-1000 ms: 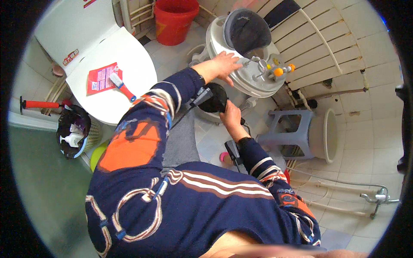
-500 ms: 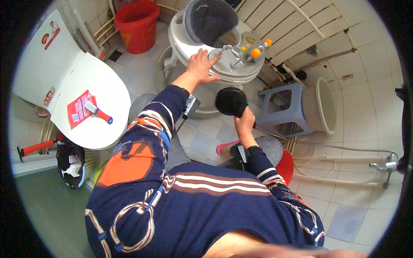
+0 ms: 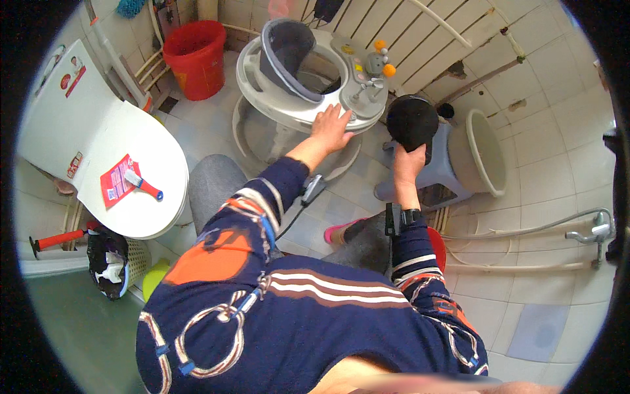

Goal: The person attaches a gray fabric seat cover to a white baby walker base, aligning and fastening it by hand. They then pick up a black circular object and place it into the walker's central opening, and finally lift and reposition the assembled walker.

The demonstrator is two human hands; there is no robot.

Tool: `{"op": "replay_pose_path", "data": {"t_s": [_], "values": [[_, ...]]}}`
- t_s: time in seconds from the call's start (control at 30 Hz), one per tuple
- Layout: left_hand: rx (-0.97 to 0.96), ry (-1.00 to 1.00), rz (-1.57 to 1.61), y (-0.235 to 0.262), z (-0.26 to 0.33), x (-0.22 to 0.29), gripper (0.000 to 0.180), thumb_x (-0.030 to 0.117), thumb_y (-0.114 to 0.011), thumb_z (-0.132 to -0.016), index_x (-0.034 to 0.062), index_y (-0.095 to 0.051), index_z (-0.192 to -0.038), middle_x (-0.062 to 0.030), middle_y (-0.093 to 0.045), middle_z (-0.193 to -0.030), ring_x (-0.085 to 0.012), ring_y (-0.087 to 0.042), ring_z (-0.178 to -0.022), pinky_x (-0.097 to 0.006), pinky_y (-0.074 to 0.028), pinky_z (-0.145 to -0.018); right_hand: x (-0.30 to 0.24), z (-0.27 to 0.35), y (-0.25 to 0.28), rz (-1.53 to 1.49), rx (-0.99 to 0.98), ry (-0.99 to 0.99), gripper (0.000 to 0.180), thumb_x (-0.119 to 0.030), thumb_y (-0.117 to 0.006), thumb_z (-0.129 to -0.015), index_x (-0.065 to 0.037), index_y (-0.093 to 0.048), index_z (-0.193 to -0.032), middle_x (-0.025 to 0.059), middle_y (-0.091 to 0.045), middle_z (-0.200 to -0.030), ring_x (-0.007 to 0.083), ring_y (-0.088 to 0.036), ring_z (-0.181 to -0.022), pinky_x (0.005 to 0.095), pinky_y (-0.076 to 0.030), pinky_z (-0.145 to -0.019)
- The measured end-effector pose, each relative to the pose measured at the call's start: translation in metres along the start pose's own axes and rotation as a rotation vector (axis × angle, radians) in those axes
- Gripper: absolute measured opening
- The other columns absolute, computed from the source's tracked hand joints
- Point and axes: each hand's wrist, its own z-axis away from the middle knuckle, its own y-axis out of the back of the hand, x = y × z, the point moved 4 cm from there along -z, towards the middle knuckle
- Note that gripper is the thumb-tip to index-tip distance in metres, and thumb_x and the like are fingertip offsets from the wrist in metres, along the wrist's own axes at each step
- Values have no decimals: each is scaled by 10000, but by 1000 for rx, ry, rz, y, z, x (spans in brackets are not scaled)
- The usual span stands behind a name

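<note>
A white baby walker (image 3: pixel 295 117) with a tipped grey seat (image 3: pixel 283 62) and a toy panel (image 3: pixel 364 98) with orange balls stands in front of me. My left hand (image 3: pixel 331 130) lies on the near rim of its tray, fingers spread. In my right hand (image 3: pixel 409 167) is a round black dipper (image 3: pixel 412 123), gripped by its handle. It is at the walker's right side, apart from the tray and over the grey-blue plastic stool (image 3: pixel 441 157). What the dipper contains, if anything, cannot be made out.
A pale tub (image 3: pixel 489 154) leans on its side by the stool. At left, a closed white toilet lid (image 3: pixel 147 161) carries a red packet (image 3: pixel 111 184) and a brush (image 3: pixel 146 186). Behind stands a red bucket (image 3: pixel 195 62). A bin (image 3: pixel 134 256) and a wall tap (image 3: pixel 590 234) flank me.
My right hand has carried the black dipper right and away from me, to over the stool. My left hand has shifted right along the tray rim. The grey seat appears more tilted.
</note>
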Motion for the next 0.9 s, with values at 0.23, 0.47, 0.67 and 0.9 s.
{"op": "replay_pose_path", "data": {"t_s": [0.23,0.47,0.67,0.9], "values": [[373,-322,9,38,41,-47,415,277,-776,-761,148,-626,-1126,-48,-590,-1158,-271,-538,-1153,-432,-401,-908,32,-15,4,-27,96,-56,511,-167,-767,-733,14,-604,-1183,225,-681,-1138,394,-639,-1080,435,-489,-915],[360,-50,-146,8,44,-54,432,445,-775,-742,174,-621,-1041,-42,-578,-1176,-269,-528,-1140,-455,-404,-892,127,27,-24,-99,22,-421,384,-65,-715,-763,33,-650,-1129,106,-717,-1025,254,-670,-934,359,-499,-848],[273,113,-111,-18,37,-20,389,446,-753,-767,175,-651,-1026,-51,-583,-1189,-276,-523,-1151,-461,-404,-913,162,149,-77,-255,-109,-463,385,-19,-704,-736,31,-659,-1115,83,-724,-976,250,-670,-878,373,-512,-814],[275,-33,147,12,41,-31,132,277,-679,-850,165,-725,-903,-40,-655,-1022,-264,-589,-1063,-470,-468,-876,87,253,-98,75,-486,-319,449,-177,-723,-769,-48,-641,-1192,261,-686,-1084,444,-633,-1067,459,-499,-890]]}}
